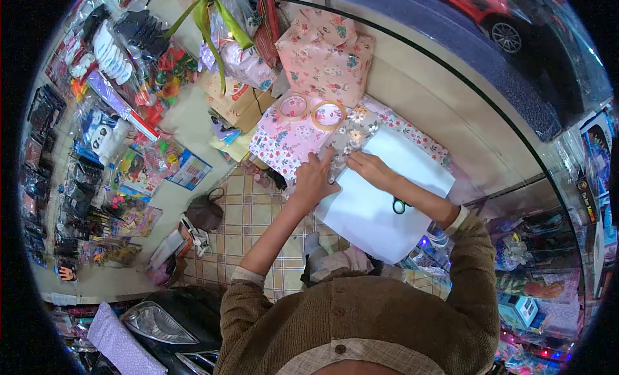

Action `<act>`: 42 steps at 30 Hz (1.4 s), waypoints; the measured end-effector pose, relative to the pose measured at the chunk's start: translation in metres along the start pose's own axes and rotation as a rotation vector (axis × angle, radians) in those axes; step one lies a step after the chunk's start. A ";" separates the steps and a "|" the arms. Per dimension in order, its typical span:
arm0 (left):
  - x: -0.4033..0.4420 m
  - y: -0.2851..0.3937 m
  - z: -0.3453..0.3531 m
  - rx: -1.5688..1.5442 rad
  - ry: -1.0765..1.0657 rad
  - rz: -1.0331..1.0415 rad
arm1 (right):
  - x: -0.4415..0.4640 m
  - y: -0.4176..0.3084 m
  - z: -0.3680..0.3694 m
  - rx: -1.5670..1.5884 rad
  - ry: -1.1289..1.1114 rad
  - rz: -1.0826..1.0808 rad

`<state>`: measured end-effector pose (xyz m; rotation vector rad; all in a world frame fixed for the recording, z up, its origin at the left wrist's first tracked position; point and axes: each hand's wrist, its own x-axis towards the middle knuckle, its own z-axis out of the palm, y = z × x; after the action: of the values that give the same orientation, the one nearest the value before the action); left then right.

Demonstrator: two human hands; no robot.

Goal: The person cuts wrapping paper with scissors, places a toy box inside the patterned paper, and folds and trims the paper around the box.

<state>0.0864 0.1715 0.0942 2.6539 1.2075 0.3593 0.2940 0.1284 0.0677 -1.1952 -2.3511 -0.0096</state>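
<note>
Tiled floor [248,210] below the work surface, cream wall behind it; packaged goods [132,162] crowd the far left, well apart from both hands.

Left hand [314,179]: palm down, fingers spread, index finger reaching forward onto the grey floral paper [354,135], thumb out toward the white sheet [387,194]. Nothing seen gripped in it.

Right hand [374,170]: just beside the left, to its right. Fingers bent and drawn together, tips at the seam where grey floral paper meets white sheet. Whether they pinch an edge or only press on it, cannot tell.

White sheet: large, pale, lying under the right hand and forearm, running out to the right and back toward the body. Grey floral paper: narrow visible band, directly ahead of both hands, along the white sheet's upper left edge.

Scissors [400,207]: dark handle loops on the white sheet, beside the right forearm on its body side; blades not made out.

Two tape rolls ahead of the left hand, lying flat: the pinkish roll [293,106] farther left, the yellowish roll [329,116] just right of it, near the grey floral paper. Pink floral paper [284,138] ahead and left of the left hand. Beyond the rolls, a pink floral bag [325,59] against the wall; green ribbon [233,27] hanging to its left.
</note>
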 end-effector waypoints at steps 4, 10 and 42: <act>-0.002 0.000 0.000 -0.012 -0.006 0.001 | -0.008 -0.023 0.005 0.041 0.010 0.238; -0.001 0.000 -0.003 -0.004 -0.058 0.022 | -0.034 -0.064 0.010 0.015 -0.089 0.327; 0.017 0.013 -0.002 0.058 -0.301 -0.037 | -0.058 -0.043 -0.018 0.004 -0.211 0.290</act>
<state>0.1054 0.1760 0.1022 2.6082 1.1825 -0.0813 0.2976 0.0541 0.0675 -1.5923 -2.3252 0.2298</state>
